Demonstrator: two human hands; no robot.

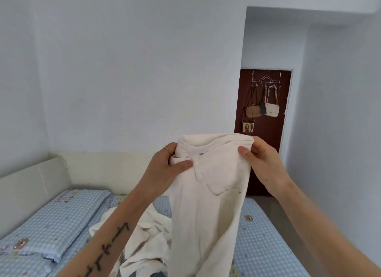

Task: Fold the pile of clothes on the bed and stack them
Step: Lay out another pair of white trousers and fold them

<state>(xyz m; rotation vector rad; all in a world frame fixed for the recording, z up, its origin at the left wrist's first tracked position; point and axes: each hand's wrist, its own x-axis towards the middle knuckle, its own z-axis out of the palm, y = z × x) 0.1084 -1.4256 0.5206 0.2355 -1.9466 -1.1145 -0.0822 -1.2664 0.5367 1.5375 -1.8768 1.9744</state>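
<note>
My left hand [165,169] and right hand [261,159] both pinch the top of the long cream cotton trousers [208,204], which hang straight down over the blue checked bed [266,245].

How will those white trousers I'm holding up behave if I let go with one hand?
The white trousers look floppy: they hang limp from the waistband that both hands pinch. Released by the right hand, that side would probably sag and swing toward the left hand. The cloth looks thick, so likely fairly heavy.
</note>
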